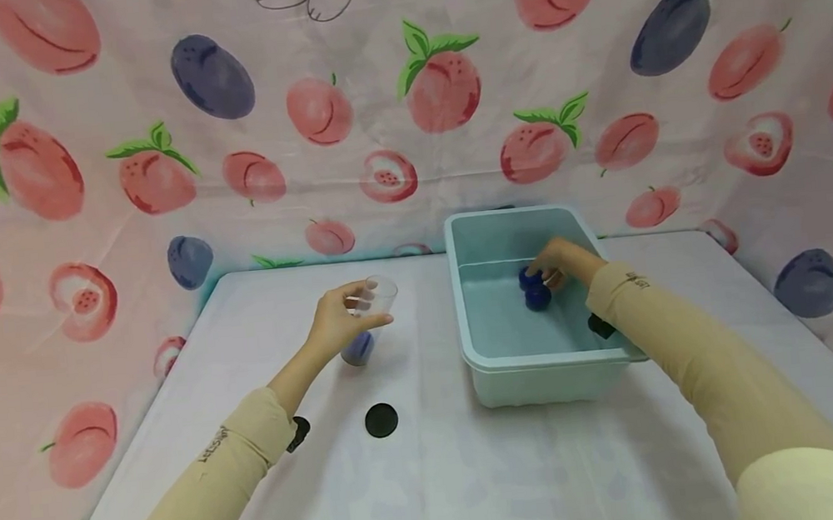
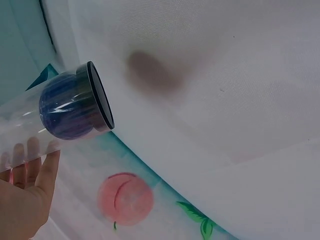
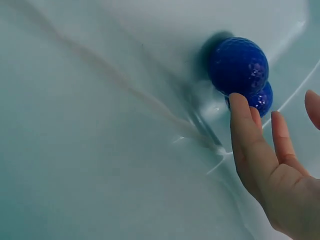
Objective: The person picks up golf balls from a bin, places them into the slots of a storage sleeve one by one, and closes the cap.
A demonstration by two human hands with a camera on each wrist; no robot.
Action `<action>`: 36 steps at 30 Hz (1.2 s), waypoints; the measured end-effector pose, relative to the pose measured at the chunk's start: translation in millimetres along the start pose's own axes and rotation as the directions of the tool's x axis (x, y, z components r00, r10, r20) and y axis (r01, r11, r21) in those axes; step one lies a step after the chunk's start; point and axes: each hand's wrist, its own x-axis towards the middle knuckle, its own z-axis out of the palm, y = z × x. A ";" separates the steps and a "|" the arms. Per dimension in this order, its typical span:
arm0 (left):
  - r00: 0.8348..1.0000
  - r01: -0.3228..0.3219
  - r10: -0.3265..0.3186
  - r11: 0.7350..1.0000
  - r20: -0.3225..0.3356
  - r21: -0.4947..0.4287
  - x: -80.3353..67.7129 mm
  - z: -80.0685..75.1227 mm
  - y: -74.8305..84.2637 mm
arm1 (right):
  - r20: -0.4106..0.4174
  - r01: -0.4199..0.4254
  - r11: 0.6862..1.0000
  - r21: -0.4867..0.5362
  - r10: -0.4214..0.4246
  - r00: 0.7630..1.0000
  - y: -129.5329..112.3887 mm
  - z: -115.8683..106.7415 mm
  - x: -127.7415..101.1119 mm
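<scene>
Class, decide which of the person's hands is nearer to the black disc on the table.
Left. The left hand holds a clear tube beyond the black disc; the right hand is inside the bin, to the disc's right.

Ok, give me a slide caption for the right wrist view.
Right hand beside two glossy blue balls inside a pale blue-green bin.

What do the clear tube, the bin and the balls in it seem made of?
Tube: likely plastic, clear and glossy; the inner ball shows through.
Bin: probably moulded plastic, satin, with rounded corners.
Balls: perhaps hard plastic or rubber, shiny with dimples.
</scene>
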 end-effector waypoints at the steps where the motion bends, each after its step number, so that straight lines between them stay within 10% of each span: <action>1: 1.000 0.000 0.000 1.000 0.001 0.001 0.2 -0.1 0.1 | -0.003 -0.006 1.000 -0.006 0.006 1.000 0.5 0.3 -0.2; 9: 1.000 -0.002 0.002 1.000 0.000 0.013 0.0 -1.4 2.3 | -0.015 -0.006 1.000 -0.029 0.006 1.000 -12.4 10.9 -50.6; 18: 1.000 0.009 -0.010 1.000 0.007 0.023 -2.4 -1.8 3.1 | 0.051 -0.007 0.999 -0.035 0.009 0.999 34.7 0.9 85.3; 24: 1.000 0.008 -0.008 1.000 0.000 0.023 -2.8 -2.6 3.4 | 0.056 -0.031 0.992 -0.124 0.038 0.998 -15.7 22.0 -50.3; 27: 1.000 0.018 -0.018 1.000 0.002 0.022 -3.1 -2.9 2.8 | 0.080 -0.058 0.989 -0.132 0.070 0.994 -27.7 28.3 -82.1; 36: 1.000 0.021 -0.021 0.999 -0.003 0.029 -3.8 -3.7 2.1 | 0.171 -0.085 0.988 -0.127 0.106 0.979 -7.2 29.9 -24.7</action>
